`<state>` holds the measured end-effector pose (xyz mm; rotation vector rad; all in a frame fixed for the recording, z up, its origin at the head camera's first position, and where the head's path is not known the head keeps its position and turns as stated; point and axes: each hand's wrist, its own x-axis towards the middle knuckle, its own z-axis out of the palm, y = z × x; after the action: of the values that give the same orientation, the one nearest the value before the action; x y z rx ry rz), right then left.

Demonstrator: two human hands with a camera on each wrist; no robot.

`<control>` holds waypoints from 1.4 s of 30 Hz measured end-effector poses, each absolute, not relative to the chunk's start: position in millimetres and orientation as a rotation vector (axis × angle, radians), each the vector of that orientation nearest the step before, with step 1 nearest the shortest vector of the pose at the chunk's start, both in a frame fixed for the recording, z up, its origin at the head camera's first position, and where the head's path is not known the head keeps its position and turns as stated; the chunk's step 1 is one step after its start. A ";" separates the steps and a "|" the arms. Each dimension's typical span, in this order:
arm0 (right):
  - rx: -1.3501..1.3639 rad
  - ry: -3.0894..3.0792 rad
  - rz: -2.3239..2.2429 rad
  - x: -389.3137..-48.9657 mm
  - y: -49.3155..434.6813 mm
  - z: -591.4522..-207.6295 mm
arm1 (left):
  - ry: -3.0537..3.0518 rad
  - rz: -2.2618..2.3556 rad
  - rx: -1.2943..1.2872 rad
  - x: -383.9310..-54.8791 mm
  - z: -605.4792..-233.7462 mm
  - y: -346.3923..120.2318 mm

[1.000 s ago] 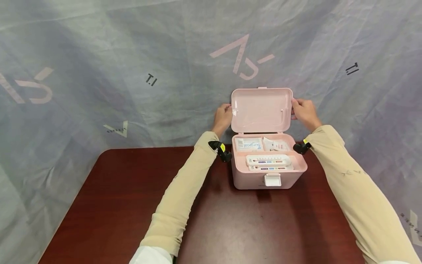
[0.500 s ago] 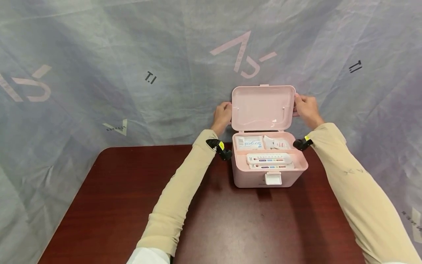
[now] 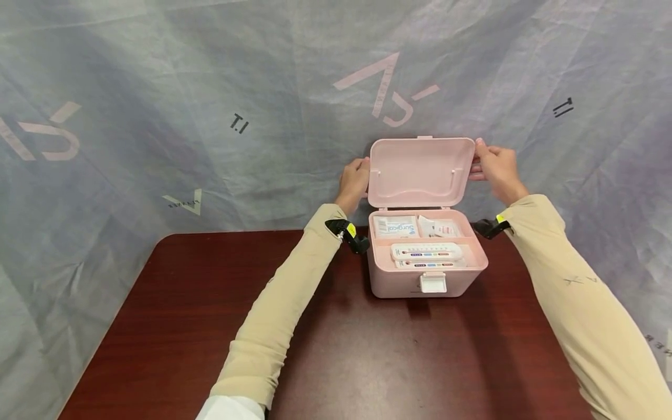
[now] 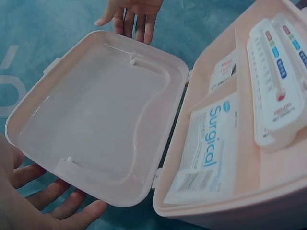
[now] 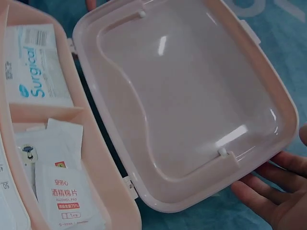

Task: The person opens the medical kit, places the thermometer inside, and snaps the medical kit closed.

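Note:
A pink plastic storage box [image 3: 404, 286] stands on the table, its hinged lid [image 3: 420, 169] raised upright. My left hand [image 3: 353, 184] is at the lid's left edge; in the left wrist view, its spread fingers [image 4: 72, 211] reach along the outside of the edge. At the lid's right edge, my right hand [image 3: 499, 169] has its fingers loosely extended against or just behind the rim. Inside the box lie a packet marked "Surgical" [image 4: 208, 143], alcohol pad sachets [image 5: 64, 196], and two white thermometer cases [image 3: 426, 252]. The outer back of the lid is hidden.
The box has a white front latch [image 3: 433, 283], hanging unfastened. Under it is a dark red-brown table [image 3: 220, 291]. A grey printed cloth [image 3: 236, 163] hangs close behind the table and lid.
The lid's top seems to have tipped slightly forward. My right hand has shifted a little to the right, and its fingers look straighter; my left hand has barely moved.

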<state>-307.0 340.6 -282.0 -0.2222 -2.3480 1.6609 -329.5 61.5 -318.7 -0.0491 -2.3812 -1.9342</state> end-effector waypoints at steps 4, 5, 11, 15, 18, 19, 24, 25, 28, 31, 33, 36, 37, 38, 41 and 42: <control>-0.200 -2.350 1.705 -303.3 342.9 -279.9 | -2.368 -1.934 -0.064 -327.9 -316.5 61.6; -0.190 -2.347 1.717 -302.4 343.7 -279.6 | -2.367 -1.928 -0.072 -327.0 -316.0 61.6; -0.163 -2.345 1.764 -297.7 347.4 -278.3 | -2.358 -1.900 -0.125 -322.4 -312.2 61.6; -0.153 -2.370 1.738 -296.0 347.0 -276.9 | -2.344 -1.883 -0.146 -320.2 -311.4 60.6; -0.121 -2.387 1.720 -294.8 346.7 -275.6 | -2.344 -1.839 -0.168 -318.8 -311.8 58.9; -0.107 -2.390 1.718 -294.2 346.6 -275.0 | -2.343 -1.820 -0.174 -318.5 -311.9 58.3; -0.051 -2.407 1.719 -291.7 347.8 -272.3 | -2.344 -1.747 -0.194 -316.8 -310.5 56.3; -0.044 -2.411 1.714 -291.2 348.0 -271.8 | -2.341 -1.740 -0.191 -316.8 -310.1 56.1; -0.040 -2.426 1.690 -289.3 349.0 -271.4 | -2.334 -1.733 -0.186 -316.4 -309.0 56.4; -0.043 -2.434 1.669 -287.1 350.1 -271.6 | -2.332 -1.720 -0.187 -315.2 -308.5 56.2; -0.050 -2.429 1.672 -285.4 350.5 -271.8 | -2.336 -1.722 -0.194 -313.7 -308.4 55.8; -0.050 -2.415 1.686 -283.3 350.2 -271.6 | -2.341 -1.722 -0.196 -310.5 -307.8 54.8; -0.046 -2.414 1.681 -282.7 349.8 -271.4 | -2.342 -1.723 -0.192 -309.5 -307.4 54.6; -0.045 -2.409 1.683 -282.2 349.5 -271.2 | -2.342 -1.723 -0.193 -308.6 -306.8 54.4; -0.035 -2.411 1.656 -280.9 348.3 -270.7 | -2.338 -1.721 -0.194 -306.0 -304.9 53.7; -0.034 -2.418 1.639 -280.7 347.8 -270.6 | -2.337 -1.722 -0.195 -305.4 -304.3 53.5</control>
<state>-280.7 347.8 -270.6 -0.0341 -2.4177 1.6387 -305.4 53.5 -304.3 -0.1949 -2.3365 -1.7223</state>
